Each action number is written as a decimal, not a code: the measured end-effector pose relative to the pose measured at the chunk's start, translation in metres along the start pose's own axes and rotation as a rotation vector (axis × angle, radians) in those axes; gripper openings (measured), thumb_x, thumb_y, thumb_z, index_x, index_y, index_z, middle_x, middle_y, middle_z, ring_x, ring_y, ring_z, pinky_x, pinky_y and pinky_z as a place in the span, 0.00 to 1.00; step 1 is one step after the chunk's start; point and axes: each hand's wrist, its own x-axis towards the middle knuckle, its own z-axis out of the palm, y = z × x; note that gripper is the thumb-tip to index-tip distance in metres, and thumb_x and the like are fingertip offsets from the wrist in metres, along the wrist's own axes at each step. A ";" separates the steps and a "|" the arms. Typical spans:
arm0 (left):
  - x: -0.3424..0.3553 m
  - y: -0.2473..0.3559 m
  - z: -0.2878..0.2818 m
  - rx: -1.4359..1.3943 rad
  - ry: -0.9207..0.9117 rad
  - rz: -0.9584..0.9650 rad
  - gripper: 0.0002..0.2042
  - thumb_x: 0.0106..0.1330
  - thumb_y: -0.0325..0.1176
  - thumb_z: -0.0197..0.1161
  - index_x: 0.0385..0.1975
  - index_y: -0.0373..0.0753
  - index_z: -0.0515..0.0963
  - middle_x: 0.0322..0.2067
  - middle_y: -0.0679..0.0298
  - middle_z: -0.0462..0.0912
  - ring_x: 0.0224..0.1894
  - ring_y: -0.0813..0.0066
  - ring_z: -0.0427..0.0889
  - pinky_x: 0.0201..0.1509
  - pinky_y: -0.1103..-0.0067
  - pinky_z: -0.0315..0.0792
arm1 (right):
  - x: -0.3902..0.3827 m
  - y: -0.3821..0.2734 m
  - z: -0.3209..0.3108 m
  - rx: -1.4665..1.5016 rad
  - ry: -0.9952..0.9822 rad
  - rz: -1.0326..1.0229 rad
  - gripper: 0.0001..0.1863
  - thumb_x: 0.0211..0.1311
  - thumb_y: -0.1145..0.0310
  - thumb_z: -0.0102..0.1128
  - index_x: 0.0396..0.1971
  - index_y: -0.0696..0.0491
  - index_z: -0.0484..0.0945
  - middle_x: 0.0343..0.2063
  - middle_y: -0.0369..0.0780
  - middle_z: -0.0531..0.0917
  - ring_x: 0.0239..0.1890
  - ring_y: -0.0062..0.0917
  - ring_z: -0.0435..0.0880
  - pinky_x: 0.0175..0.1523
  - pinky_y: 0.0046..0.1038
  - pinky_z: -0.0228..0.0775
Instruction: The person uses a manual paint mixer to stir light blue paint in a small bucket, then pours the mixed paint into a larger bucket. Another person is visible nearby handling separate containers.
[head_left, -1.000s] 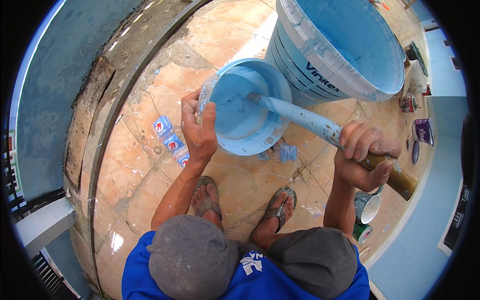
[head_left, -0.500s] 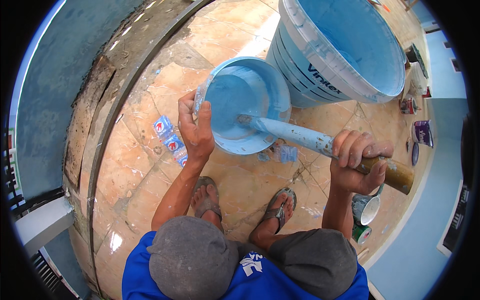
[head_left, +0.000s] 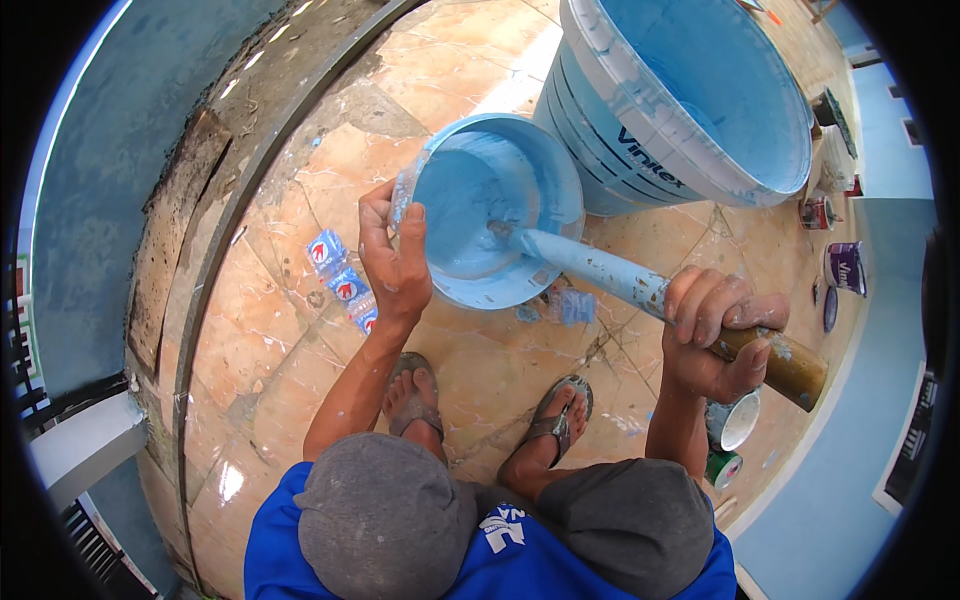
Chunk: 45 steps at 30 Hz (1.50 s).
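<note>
A small bucket (head_left: 562, 190) stands on the tiles with light blue paint inside. My left hand (head_left: 400, 258) grips its left rim, the thumb outside and the fingers curled around the edge. In my right hand (head_left: 712, 318) is a thick round stick (head_left: 592, 266), coated in blue paint along its lower length and bare brown at the upper end. The stick slants down to the left, its lower end in the paint. Just behind and to the right, a large white paint pail (head_left: 592, 130) touches or nearly touches the small bucket; its inside is smeared blue.
Flattened blue plastic wrappers (head_left: 347, 287) lie left of the bucket, and a crumpled clear-blue one (head_left: 571, 306) below it. Cans (head_left: 738, 420) and a purple tub (head_left: 846, 268) line the right side. A raised edge (head_left: 215, 260) curves along the left. My sandalled feet (head_left: 415, 400) are close in front.
The stick's lower end has shifted slightly right and away from me within the paint. My right hand has turned a little with it; the left hand stays on the rim.
</note>
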 end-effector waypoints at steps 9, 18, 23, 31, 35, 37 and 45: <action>0.000 -0.001 0.000 -0.037 -0.001 0.006 0.12 0.77 0.34 0.59 0.49 0.30 0.74 0.56 0.52 0.78 0.53 0.71 0.75 0.61 0.74 0.68 | -0.006 0.001 0.006 0.085 0.053 0.031 0.17 0.77 0.51 0.54 0.42 0.50 0.68 0.21 0.38 0.74 0.20 0.26 0.74 0.33 0.37 0.71; 0.001 -0.003 0.001 -0.035 -0.015 0.026 0.11 0.77 0.33 0.59 0.47 0.31 0.74 0.56 0.52 0.78 0.53 0.71 0.75 0.61 0.73 0.69 | 0.016 0.014 -0.005 -0.064 0.006 -0.139 0.18 0.78 0.49 0.51 0.42 0.50 0.68 0.20 0.36 0.72 0.20 0.24 0.72 0.34 0.35 0.70; 0.001 -0.003 -0.001 -0.010 0.002 0.013 0.11 0.77 0.34 0.59 0.47 0.31 0.74 0.54 0.53 0.79 0.52 0.71 0.76 0.60 0.74 0.69 | 0.005 0.010 0.009 -0.095 -0.045 -0.125 0.18 0.77 0.49 0.51 0.40 0.50 0.68 0.21 0.35 0.72 0.20 0.22 0.71 0.32 0.33 0.70; 0.002 -0.004 -0.003 -0.035 0.013 0.000 0.15 0.77 0.36 0.59 0.51 0.29 0.75 0.54 0.55 0.79 0.52 0.73 0.75 0.60 0.74 0.69 | -0.002 -0.005 0.019 0.065 -0.038 0.021 0.21 0.74 0.46 0.59 0.41 0.49 0.68 0.19 0.35 0.74 0.20 0.24 0.74 0.31 0.33 0.72; 0.003 -0.006 -0.002 -0.029 0.009 0.000 0.15 0.77 0.36 0.59 0.52 0.29 0.75 0.54 0.55 0.78 0.52 0.73 0.75 0.61 0.74 0.68 | -0.003 -0.001 0.013 0.063 0.003 0.060 0.21 0.75 0.46 0.59 0.42 0.50 0.68 0.20 0.36 0.74 0.20 0.26 0.75 0.32 0.35 0.72; 0.004 -0.007 -0.004 -0.041 0.012 -0.009 0.15 0.77 0.37 0.59 0.52 0.29 0.75 0.54 0.55 0.78 0.52 0.72 0.75 0.61 0.74 0.68 | 0.000 0.003 0.006 0.044 0.013 0.036 0.20 0.76 0.47 0.58 0.42 0.50 0.68 0.20 0.37 0.74 0.21 0.26 0.75 0.33 0.37 0.72; 0.003 -0.006 -0.002 -0.026 -0.002 0.001 0.12 0.77 0.36 0.60 0.46 0.31 0.74 0.56 0.53 0.78 0.53 0.72 0.75 0.61 0.74 0.68 | 0.023 0.015 -0.003 -0.032 -0.067 -0.110 0.19 0.77 0.49 0.57 0.42 0.50 0.67 0.21 0.37 0.74 0.20 0.26 0.74 0.35 0.38 0.71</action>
